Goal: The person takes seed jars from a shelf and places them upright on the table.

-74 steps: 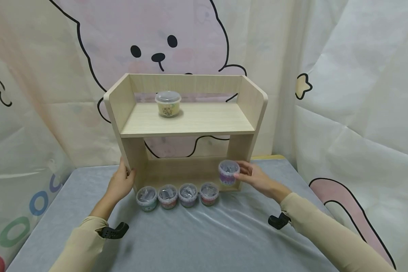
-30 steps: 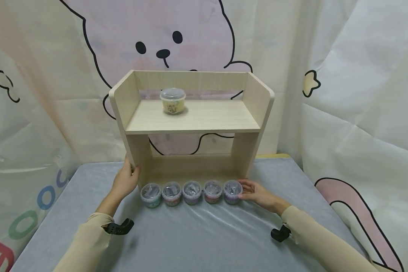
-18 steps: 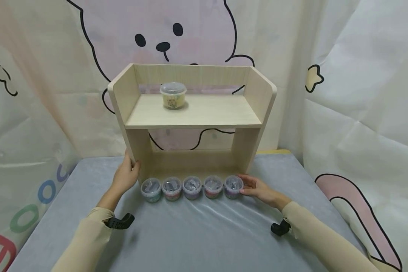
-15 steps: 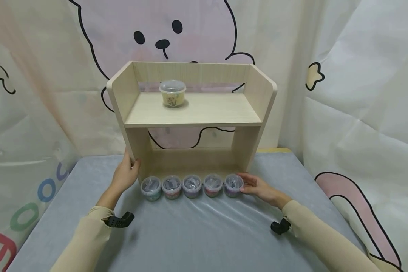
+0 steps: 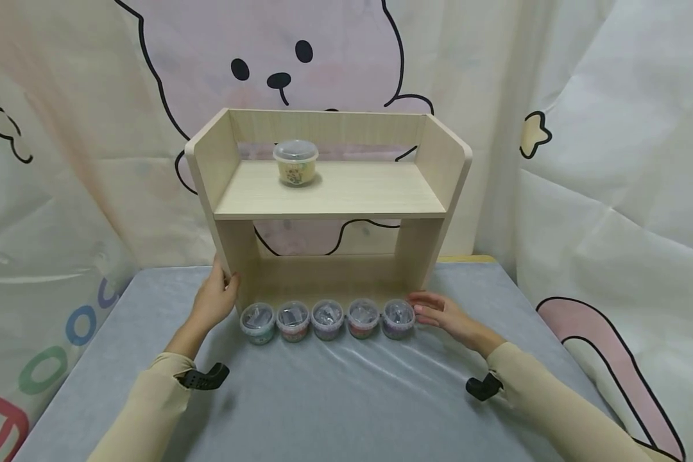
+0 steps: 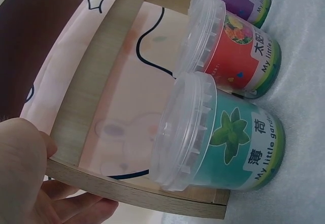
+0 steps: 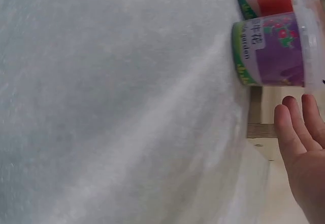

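Pinched between thumb and fingers of my left hand [image 5: 212, 298] is the left side panel of a pale wooden two-tier shelf [image 5: 329, 196]; the left wrist view shows the thumb inside and fingers outside. My right hand [image 5: 447, 317] is at the right end of a row of several lidded plastic tubs, its fingers extended near a purple tub [image 7: 279, 51] and holding nothing. In the right wrist view a gap shows between fingertips and tub. At the row's left end stands a teal tub [image 6: 228, 142] with a mint-leaf label, beside a red tub [image 6: 241, 51].
A yellow lidded tub [image 5: 296, 163] stands on the upper tier, left of centre. The row of tubs lines the shelf's front edge on a grey-blue cloth-covered table [image 5: 335, 404]. A printed curtain [image 5: 346, 58] hangs close behind the shelf.
My right hand has lowered the purple tub from before the lower tier to the row's right end, released it and drawn slightly right. My left hand keeps its grip on the shelf.
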`<state>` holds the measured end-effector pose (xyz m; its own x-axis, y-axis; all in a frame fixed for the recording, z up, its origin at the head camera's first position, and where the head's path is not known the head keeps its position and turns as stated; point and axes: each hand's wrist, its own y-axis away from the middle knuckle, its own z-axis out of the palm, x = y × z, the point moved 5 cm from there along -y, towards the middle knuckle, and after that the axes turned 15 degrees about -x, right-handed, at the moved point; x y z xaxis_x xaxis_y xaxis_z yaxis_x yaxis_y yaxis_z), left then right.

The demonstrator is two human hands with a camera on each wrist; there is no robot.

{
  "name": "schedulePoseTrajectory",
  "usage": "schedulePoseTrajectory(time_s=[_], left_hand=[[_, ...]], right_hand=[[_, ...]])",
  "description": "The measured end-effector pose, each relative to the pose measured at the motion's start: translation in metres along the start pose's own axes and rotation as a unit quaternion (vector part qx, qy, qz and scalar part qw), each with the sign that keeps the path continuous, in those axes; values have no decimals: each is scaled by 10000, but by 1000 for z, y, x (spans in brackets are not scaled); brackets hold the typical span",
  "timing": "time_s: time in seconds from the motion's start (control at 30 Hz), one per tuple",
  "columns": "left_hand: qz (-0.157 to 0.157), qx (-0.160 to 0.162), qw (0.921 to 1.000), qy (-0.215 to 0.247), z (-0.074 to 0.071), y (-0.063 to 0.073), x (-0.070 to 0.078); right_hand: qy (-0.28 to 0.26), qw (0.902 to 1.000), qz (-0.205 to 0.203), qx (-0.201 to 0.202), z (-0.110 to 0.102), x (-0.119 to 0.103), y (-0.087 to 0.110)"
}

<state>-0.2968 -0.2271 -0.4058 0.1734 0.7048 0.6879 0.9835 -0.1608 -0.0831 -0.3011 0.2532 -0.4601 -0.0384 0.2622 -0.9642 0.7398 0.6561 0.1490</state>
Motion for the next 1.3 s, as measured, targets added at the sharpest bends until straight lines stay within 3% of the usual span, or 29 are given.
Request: schedulePoseTrajectory(time_s=[0.5, 0.9, 1.3], left_hand=[[-53, -11, 10000, -49, -1, 0, 2], [-160, -64, 9998, -26, 0, 2, 0], [-134, -61, 9998, -117, -1, 3, 2]], right_hand=[[341, 9991, -168, 193, 1, -42, 7], [820, 9943, -679, -111, 13, -99, 4], [1094, 9907, -756, -275, 25, -155, -1]])
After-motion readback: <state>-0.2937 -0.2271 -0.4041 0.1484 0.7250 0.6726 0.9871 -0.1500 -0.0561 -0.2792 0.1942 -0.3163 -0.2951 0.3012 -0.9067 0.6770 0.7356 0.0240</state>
